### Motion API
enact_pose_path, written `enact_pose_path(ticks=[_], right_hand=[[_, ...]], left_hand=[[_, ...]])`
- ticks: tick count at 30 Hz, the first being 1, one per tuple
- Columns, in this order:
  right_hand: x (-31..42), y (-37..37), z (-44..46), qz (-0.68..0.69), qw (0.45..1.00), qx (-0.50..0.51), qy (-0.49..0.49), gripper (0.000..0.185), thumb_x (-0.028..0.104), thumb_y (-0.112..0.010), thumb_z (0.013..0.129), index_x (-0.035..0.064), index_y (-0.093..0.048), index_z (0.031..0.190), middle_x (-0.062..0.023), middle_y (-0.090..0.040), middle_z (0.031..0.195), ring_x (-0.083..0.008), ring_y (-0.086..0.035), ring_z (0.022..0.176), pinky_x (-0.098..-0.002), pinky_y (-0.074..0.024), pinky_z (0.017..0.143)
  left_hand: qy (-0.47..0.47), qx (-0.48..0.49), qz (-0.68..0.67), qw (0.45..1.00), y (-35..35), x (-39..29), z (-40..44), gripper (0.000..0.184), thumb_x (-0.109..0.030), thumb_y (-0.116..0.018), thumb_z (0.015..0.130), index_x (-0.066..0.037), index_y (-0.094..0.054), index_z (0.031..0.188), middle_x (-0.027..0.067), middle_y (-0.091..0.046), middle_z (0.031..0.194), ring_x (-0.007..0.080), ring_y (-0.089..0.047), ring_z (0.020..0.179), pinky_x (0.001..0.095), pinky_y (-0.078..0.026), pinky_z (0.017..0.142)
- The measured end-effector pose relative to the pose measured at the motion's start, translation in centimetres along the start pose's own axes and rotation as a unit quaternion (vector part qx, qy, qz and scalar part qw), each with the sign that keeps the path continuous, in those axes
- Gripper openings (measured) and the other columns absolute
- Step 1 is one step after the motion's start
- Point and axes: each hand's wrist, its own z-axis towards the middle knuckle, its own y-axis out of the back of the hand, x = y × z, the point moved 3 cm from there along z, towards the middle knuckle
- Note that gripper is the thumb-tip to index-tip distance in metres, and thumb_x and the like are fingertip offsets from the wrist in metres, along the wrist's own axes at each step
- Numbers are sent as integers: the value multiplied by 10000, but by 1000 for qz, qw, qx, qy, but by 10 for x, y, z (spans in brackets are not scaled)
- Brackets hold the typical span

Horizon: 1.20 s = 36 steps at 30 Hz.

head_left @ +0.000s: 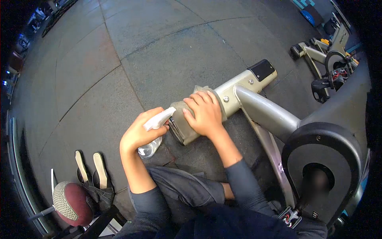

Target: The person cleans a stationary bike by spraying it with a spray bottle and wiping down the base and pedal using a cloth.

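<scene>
My left hand (141, 129) is closed round a spray bottle with a white trigger head (159, 118). Below that hand the bottle's clear body (150, 148) shows, and the nozzle points toward the bike's foot bar. My right hand (204, 112) presses a grey-brown cloth (187, 133) that is draped over the near end of the bar, fingers lying over it. The pale metal foot bar (230, 97) of an exercise bike runs from under the cloth to a black end cap (262, 70). Part of the bar's near end is hidden by the cloth.
The exercise bike's frame and round black housing (326, 167) rise close on my right. A second bike (330, 59) stands farther right. At lower left are black sandals (99, 171) and a maroon-and-grey bike saddle (75, 203). Dark rubber tiles (159, 59) cover the floor.
</scene>
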Motion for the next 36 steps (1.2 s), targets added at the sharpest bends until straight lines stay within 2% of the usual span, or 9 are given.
enact_pose_path(ticks=[3,8,10,14,18,22,28,32,36], right_hand=[[-7,2,37,-49,975,210,-49,405,433,-537,866,117,-765,977,-118,-729,1015,-289,-638,1079,-455,-377,1035],[-18,-12,60,-52,967,229,-99,464,489,-499,874,111,-767,909,-162,-725,868,-352,-682,859,-465,-460,868],[-10,-4,56,-56,962,250,-94,424,458,-517,879,117,-765,921,-142,-727,920,-317,-672,939,-450,-436,923],[16,-11,6,-8,1000,-17,19,361,378,-595,869,100,-683,1083,-85,-658,1181,-271,-556,1168,-490,-333,1057],[63,-6,-46,-3,1000,-14,-10,540,396,-569,895,148,-534,1374,-73,-480,1445,-288,-390,1364,-512,-263,1122],[75,-17,-69,-26,999,-27,-16,563,392,-560,905,162,-500,1415,-48,-417,1509,-281,-365,1385,-511,-239,1136],[57,-15,-23,37,997,-56,34,420,364,-648,817,99,-677,1141,-109,-600,1272,-303,-490,1258,-519,-295,1108],[40,-16,16,4,997,60,45,336,379,-664,756,103,-724,939,-95,-670,964,-268,-601,1051,-472,-387,1011],[19,-17,57,-28,976,213,-37,480,503,-467,932,108,-733,988,-165,-721,939,-337,-677,932,-482,-449,862]], left_hand=[[-13,-1,20,1000,1,0,1,230,-69,-688,776,-10,-616,986,59,-668,883,131,-621,814,296,-509,720],[-29,-9,-1,1000,-1,0,2,256,-135,-674,747,-3,-613,958,114,-633,840,224,-630,781,348,-493,702],[-31,-14,-4,999,-1,2,1,255,-134,-674,746,-1,-612,954,116,-633,838,226,-631,780,348,-494,702],[-49,-23,5,999,2,0,1,230,-128,-673,745,0,-608,925,116,-622,824,223,-620,759,347,-491,692],[-52,-21,9,998,0,2,1,210,-120,-668,749,-1,-607,911,114,-609,814,218,-609,739,347,-486,678],[-33,-21,5,999,2,-1,-3,207,-115,-665,748,-1,-606,911,114,-606,813,217,-609,738,347,-485,678],[-37,-29,-8,999,0,1,-2,212,-121,-673,755,-7,-606,920,116,-608,819,222,-609,744,349,-484,683],[-46,-19,16,999,-1,2,1,220,-126,-678,756,-12,-608,930,114,-615,828,226,-616,757,351,-486,690],[-55,-18,10,998,0,0,-2,228,-128,-681,755,-13,-611,939,111,-620,827,228,-620,762,351,-488,699]])
